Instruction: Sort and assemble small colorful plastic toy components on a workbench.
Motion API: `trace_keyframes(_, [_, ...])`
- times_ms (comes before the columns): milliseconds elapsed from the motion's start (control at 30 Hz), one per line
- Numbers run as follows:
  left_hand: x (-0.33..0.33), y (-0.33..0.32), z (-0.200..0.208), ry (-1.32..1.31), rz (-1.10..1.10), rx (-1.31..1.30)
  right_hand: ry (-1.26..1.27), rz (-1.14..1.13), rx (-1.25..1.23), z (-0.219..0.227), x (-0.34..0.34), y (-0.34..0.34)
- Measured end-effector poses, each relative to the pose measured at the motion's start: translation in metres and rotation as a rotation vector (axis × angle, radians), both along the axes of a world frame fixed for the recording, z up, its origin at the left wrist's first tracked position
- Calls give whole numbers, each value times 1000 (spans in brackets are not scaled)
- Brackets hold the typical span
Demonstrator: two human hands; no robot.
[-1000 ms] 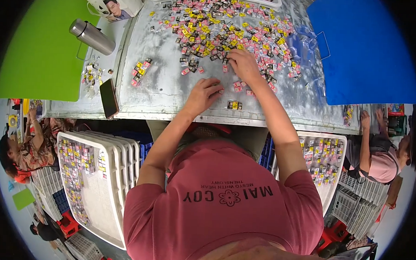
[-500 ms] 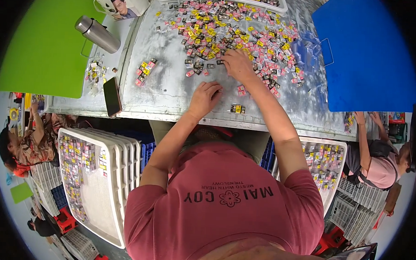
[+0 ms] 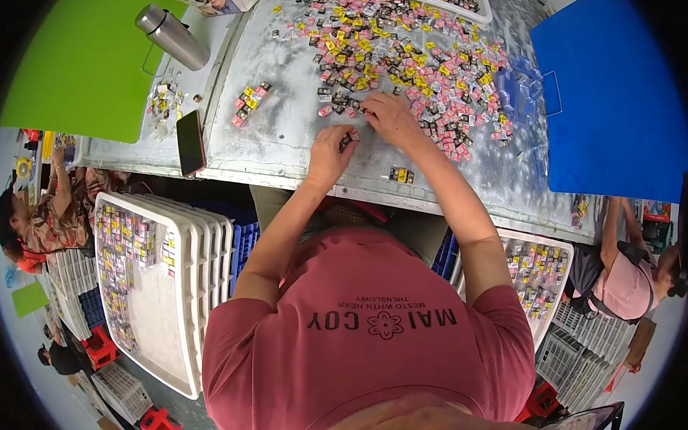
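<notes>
My left hand (image 3: 331, 158) is closed near the front of the metal table, its thumb and fingers round a small dark block with pink edges (image 3: 348, 140). To its right and a little farther off, my right hand (image 3: 393, 122) reaches to the near edge of a loose pile of small blocks (image 3: 410, 58) in black, pink, yellow and white. Its bent fingertips pinch a small black block (image 3: 357, 104); other black blocks lie just left of it. A short row of black and yellow blocks (image 3: 401, 174) sits near the table's front edge, beside my right forearm.
A joined group of blocks (image 3: 251, 104) lies at left, with a phone (image 3: 190, 143) and a steel flask (image 3: 173, 38) beyond. Clear plastic pieces (image 3: 519, 92) rest by the blue panel (image 3: 609, 103). Stacked white trays (image 3: 181, 308) flank me; people work at both sides.
The view has shifted slightly. My left hand has turned, and a dark block now shows in its fingers. My right hand has drawn slightly nearer, to the black blocks at the pile's edge.
</notes>
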State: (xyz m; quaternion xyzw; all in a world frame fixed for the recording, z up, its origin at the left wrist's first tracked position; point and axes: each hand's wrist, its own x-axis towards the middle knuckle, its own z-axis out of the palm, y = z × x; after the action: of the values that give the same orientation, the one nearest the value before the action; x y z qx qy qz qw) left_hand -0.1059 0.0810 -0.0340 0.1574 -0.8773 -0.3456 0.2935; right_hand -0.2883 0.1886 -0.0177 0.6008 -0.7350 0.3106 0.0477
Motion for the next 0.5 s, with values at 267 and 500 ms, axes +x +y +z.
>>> trace_keyframes(267, [6, -3, 2, -23, -4, -14, -41, 21, 57, -1, 6, 9])
trace_keyframes(500, [6, -6, 1, -5, 37, -31, 32, -106, 53, 5, 17, -3])
